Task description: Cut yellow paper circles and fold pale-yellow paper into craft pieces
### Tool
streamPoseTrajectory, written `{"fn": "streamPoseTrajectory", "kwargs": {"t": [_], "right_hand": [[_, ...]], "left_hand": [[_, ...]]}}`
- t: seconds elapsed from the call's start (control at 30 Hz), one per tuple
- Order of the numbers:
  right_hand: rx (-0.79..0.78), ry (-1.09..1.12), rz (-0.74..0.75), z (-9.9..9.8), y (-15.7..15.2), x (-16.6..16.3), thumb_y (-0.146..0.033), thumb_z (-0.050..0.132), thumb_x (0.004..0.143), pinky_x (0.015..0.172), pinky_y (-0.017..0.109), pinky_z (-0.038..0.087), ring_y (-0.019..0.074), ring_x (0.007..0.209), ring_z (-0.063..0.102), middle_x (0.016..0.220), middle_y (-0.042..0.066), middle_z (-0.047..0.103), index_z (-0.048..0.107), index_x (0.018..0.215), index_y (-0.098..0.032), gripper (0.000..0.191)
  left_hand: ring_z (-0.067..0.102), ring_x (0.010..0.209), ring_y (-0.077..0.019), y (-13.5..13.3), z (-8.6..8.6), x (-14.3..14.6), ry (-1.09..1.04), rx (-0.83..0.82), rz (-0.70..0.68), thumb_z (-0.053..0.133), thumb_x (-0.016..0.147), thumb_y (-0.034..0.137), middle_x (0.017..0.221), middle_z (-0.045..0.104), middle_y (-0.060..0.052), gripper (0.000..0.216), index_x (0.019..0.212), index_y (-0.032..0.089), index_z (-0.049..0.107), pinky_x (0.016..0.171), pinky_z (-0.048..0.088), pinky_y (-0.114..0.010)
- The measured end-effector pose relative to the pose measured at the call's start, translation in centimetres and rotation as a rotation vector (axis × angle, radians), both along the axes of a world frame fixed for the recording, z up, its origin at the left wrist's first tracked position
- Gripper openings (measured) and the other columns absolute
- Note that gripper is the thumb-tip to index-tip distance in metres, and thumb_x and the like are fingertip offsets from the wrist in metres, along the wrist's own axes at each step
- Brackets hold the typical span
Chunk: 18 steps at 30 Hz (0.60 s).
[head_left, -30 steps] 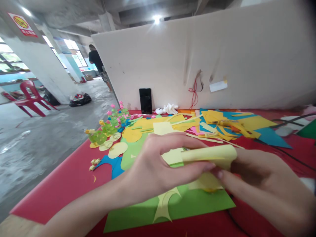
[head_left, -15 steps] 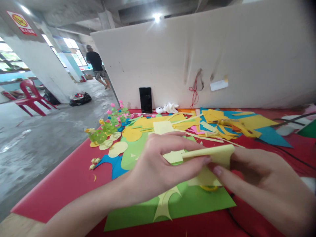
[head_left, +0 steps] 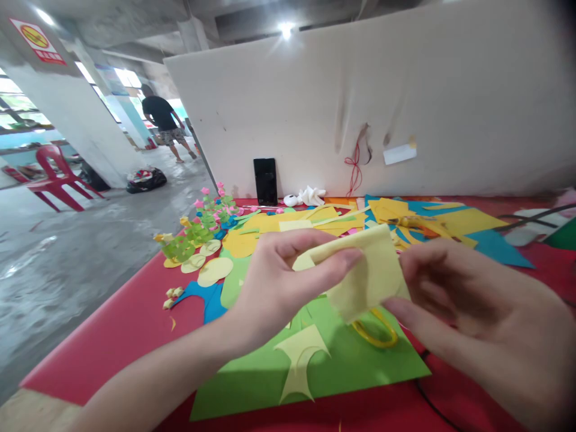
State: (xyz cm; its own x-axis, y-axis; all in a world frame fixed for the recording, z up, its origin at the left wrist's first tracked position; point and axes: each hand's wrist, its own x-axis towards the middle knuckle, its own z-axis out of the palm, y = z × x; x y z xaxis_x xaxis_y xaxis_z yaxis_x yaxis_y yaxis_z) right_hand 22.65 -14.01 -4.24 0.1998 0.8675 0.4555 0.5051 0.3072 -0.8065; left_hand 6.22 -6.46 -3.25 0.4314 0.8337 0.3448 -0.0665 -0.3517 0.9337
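My left hand (head_left: pixel 288 282) pinches a folded sheet of pale yellow paper (head_left: pixel 373 273), its thumb lying across the front and the fingers behind. At the paper's right edge is my right hand (head_left: pixel 468 306), its thumb at the lower corner and its forefinger higher up, curled round that edge. The paper is raised above a green sheet (head_left: pixel 360 384). Just under it shows a yellow loop (head_left: pixel 375 336), like a scissors handle; the rest is hidden. A pale yellow offcut (head_left: pixel 300 360) with curved sides lies on the green sheet.
Pale yellow discs (head_left: pixel 215 272) and a blue offcut (head_left: pixel 202 294) lie at left, near small green and pink paper decorations (head_left: pixel 211 210). Behind the hands are yellow scraps, a yellow glue gun (head_left: pixel 432 228) and an upright phone (head_left: pixel 265 182). A cable (head_left: pixel 432 402) runs at right.
The paper has been lifted and turned so its broad face shows, uncovering more of the yellow loop. My right hand has opened somewhat. A distant person has walked further left.
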Motion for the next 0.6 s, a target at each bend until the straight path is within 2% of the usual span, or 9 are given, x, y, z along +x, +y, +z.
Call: {"fn": "streamPoseTrajectory", "kwargs": {"t": [0.07,0.13,0.23,0.3,0.4,0.6], "right_hand": [[0.074,-0.012,-0.080,-0.1,0.3,0.2,-0.050,0.069,0.064,0.043,0.019,0.052,0.0168,0.062,0.058,0.072,-0.003,0.055,0.055,0.083,-0.036,0.027],[0.077,-0.094,-0.044,0.1,0.6,0.6,-0.050,0.065,0.068,0.050,0.018,0.053,0.0165,0.067,0.060,0.079,-0.003,0.058,0.056,0.087,-0.038,0.025],[-0.039,-0.160,0.095,0.5,1.0,1.0,-0.045,0.058,0.076,0.059,0.024,0.053,0.0164,0.066,0.061,0.076,-0.005,0.062,0.059,0.080,-0.036,0.009],[-0.126,-0.109,0.157,0.8,1.1,1.0,-0.042,0.056,0.078,0.061,0.026,0.053,0.0165,0.063,0.059,0.069,-0.005,0.060,0.058,0.071,-0.031,0.013],[-0.189,-0.027,0.171,0.9,1.0,0.7,-0.043,0.058,0.076,0.055,0.026,0.053,0.0186,0.062,0.059,0.058,-0.003,0.054,0.057,0.063,-0.026,0.021],[-0.116,0.007,-0.021,0.2,0.9,-0.1,-0.052,0.060,0.069,0.043,0.027,0.051,0.0212,0.056,0.058,0.051,0.000,0.057,0.063,0.060,-0.024,0.030]], "left_hand": [[0.059,0.057,-0.0084,0.1,-0.1,0.0,-0.042,-0.068,-0.001,0.070,0.070,0.030,0.063,0.068,0.004,0.007,0.069,0.023,0.071,0.051,0.046,-0.015],[0.057,0.053,-0.0074,0.2,-0.1,0.0,-0.072,-0.113,-0.017,0.071,0.069,0.030,0.061,0.067,0.004,0.007,0.067,0.023,0.070,0.047,0.044,-0.015],[0.055,0.052,-0.0069,0.1,0.0,0.0,-0.112,-0.155,-0.032,0.071,0.069,0.029,0.059,0.066,0.005,0.006,0.067,0.023,0.070,0.046,0.042,-0.015],[0.055,0.052,-0.0073,0.2,0.0,0.0,-0.133,-0.179,-0.031,0.071,0.069,0.028,0.060,0.066,0.004,0.006,0.068,0.022,0.070,0.047,0.043,-0.016],[0.056,0.054,-0.0088,0.3,0.0,0.0,-0.138,-0.213,-0.016,0.072,0.068,0.029,0.061,0.066,0.003,0.009,0.069,0.020,0.070,0.049,0.044,-0.018],[0.056,0.054,-0.0099,0.6,0.2,0.2,-0.113,-0.241,-0.019,0.071,0.067,0.031,0.062,0.066,0.001,0.014,0.066,0.017,0.068,0.050,0.045,-0.020]]}}
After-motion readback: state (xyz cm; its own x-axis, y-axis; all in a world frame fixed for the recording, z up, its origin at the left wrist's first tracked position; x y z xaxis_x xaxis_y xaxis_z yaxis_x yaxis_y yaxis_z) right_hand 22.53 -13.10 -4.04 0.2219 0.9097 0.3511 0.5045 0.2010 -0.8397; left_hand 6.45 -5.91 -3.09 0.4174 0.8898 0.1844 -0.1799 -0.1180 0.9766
